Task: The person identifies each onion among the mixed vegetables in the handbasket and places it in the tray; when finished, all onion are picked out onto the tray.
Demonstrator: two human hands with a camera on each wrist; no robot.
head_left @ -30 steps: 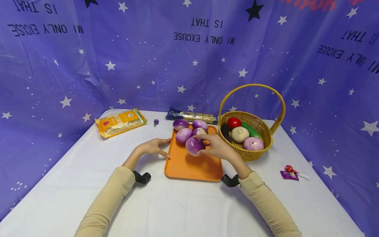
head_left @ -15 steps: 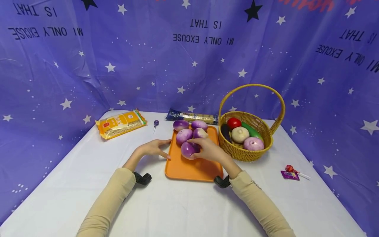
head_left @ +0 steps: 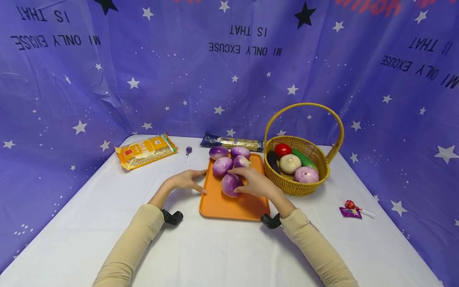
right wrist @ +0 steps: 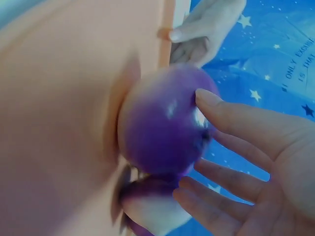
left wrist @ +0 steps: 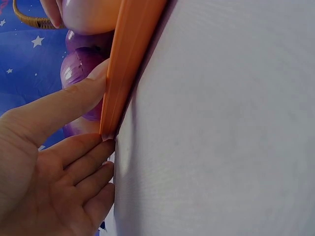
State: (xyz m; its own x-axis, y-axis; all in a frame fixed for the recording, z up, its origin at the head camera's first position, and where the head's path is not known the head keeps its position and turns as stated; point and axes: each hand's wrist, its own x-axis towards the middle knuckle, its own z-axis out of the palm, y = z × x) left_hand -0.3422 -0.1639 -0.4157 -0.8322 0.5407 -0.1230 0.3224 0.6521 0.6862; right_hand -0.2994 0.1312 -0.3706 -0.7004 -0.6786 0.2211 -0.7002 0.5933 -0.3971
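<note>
In the head view an orange tray (head_left: 234, 207) lies on the white table with several purple onions in it. My right hand (head_left: 256, 183) is over the nearest onion (head_left: 230, 184), thumb and fingers spread around its upper part. The right wrist view shows that onion (right wrist: 165, 123) low on the tray floor, the thumb tip at its surface and the fingertips close beside it. Another onion (right wrist: 157, 209) lies right behind. My left hand (head_left: 183, 180) rests at the tray's left rim; in the left wrist view the thumb touches the rim (left wrist: 123, 73), fingers extended along the table.
A wicker basket (head_left: 297, 188) with vegetables stands right of the tray. Noodle packs (head_left: 147, 151) and a long pasta pack (head_left: 233, 143) lie at the back. One small lollipop (head_left: 188, 150) is at the left, a red lollipop (head_left: 351, 205) and purple packet (head_left: 350, 213) at the right.
My right hand has brought the onion left and down onto the tray, and the onion has since shifted slightly toward me. The left hand has stayed at the rim.
</note>
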